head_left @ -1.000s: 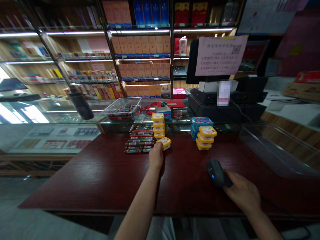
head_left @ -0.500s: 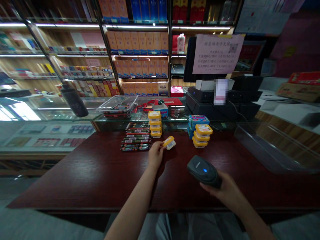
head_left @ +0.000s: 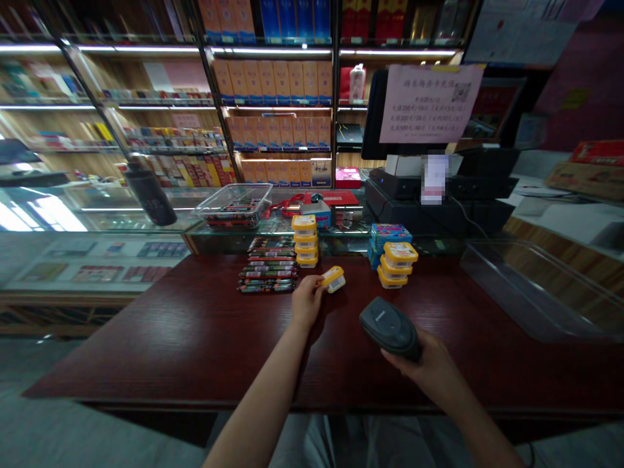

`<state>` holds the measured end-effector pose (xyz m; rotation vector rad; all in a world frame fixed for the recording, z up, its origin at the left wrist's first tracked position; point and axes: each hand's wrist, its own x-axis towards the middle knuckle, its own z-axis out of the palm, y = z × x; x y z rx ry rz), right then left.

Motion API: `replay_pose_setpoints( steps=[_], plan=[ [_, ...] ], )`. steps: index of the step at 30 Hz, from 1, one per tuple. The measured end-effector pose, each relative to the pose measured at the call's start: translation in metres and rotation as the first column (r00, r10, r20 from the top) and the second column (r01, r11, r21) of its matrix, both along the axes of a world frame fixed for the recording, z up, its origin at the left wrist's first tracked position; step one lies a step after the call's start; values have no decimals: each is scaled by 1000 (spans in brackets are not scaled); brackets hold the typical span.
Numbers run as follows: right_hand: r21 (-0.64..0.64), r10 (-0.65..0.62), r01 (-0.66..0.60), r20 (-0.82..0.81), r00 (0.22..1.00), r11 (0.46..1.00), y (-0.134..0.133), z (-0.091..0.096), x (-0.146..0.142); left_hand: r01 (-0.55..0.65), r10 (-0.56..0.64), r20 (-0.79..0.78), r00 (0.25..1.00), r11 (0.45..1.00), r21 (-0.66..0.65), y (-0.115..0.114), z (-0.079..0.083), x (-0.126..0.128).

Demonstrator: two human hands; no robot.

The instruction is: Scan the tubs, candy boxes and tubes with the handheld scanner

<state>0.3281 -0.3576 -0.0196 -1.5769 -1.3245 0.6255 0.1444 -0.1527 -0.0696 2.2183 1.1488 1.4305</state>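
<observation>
My left hand [head_left: 309,301] pinches a small yellow-lidded tub [head_left: 334,279] by its left end, tilted so a barcode label faces me. A dark barcode scanner [head_left: 390,327] sits in the closed grip of my right hand [head_left: 433,364], its head pointing toward the tub. Behind my left hand rises a stack of yellow-lidded tubs [head_left: 305,242], with a row of dark, slim wrapped packs [head_left: 268,273] to its left. Another stack of yellow-lidded tubs [head_left: 397,265] stands to the right of the held one, in front of blue boxes [head_left: 387,234].
A clear plastic bin [head_left: 531,305] lies at the right of the dark red table [head_left: 160,338]. On the glass counter behind are a clear container [head_left: 234,205] of packs, a dark bottle [head_left: 150,195] and a monitor with a paper sign [head_left: 429,104]. Stocked shelves line the back.
The scanner has shifted slightly left, and the blue light on its top no longer shows. The tub stays pinched in my left hand; the view has shifted slightly.
</observation>
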Motion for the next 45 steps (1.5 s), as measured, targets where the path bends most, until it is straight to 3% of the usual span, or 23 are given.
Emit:
replay_pose_setpoints(
  steps=[5, 10, 13, 16, 22, 28, 32, 37, 45],
  plan=[
    [-55, -11, 30, 323, 946, 998, 0, -8, 24, 17, -16, 52, 999, 1000, -24, 3, -3, 0],
    [-54, -166, 283, 701, 694, 958, 3, -14, 47, 45, -43, 96, 994, 999, -12, 7, -3, -1],
    [4, -193, 311, 792, 580, 950, 6, -23, 58, 33, -36, 89, 995, 999, 32, 9, -1, -2],
    [31, -189, 288, 821, 538, 957, 10, -37, 66, 31, -36, 64, 997, 997, 76, 11, 3, -1],
    [46, -200, 265, 779, 594, 963, 14, -52, 72, 67, -84, 118, 989, 987, 148, 7, 29, 24],
    [32, -201, 276, 763, 614, 961, 17, -53, 74, 213, -253, 170, 952, 951, 224, 2, 87, 91],
    [20, -195, 283, 769, 608, 959, 17, -51, 73, 296, -312, 38, 949, 927, 233, 4, 115, 137],
    [3, -186, 286, 766, 615, 958, 17, -49, 72, 337, -303, -177, 937, 917, 214, 9, 119, 165],
    [-30, -174, 298, 753, 634, 954, 18, -47, 73, 365, -287, -324, 901, 906, 214, 20, 102, 163]
  ],
)
